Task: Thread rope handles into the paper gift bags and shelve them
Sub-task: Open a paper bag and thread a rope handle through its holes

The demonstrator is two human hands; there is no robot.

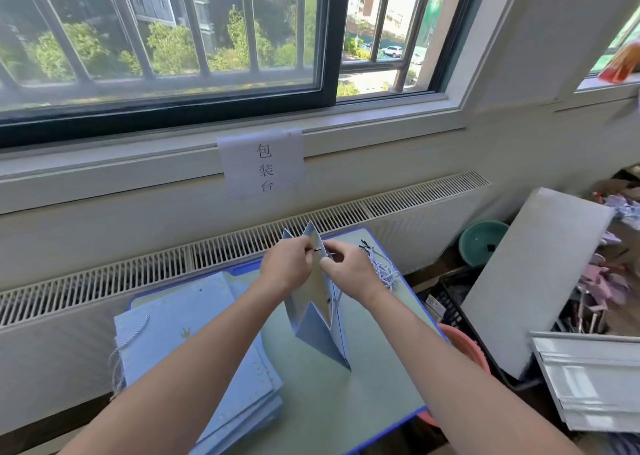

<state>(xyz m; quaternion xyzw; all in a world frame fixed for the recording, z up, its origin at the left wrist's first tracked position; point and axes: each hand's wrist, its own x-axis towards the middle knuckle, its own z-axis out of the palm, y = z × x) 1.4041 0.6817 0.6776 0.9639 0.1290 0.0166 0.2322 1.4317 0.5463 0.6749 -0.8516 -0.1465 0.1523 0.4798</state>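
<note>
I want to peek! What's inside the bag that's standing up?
The standing bag is open at the top. Its pale inner wall shows, with a thin rope hanging down inside. The bottom is hidden by the bag's folded sides.

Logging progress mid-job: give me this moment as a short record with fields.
bag in work: open light-blue paper gift bag, upright on the green table top
left hand: pinching a dark-tipped rope end at the bag's top edge
right hand: gripping the same top edge
spare handles: bundle of blue-white twisted ropes, right of the hands
flat bags: light-blue stack, at left
</note>
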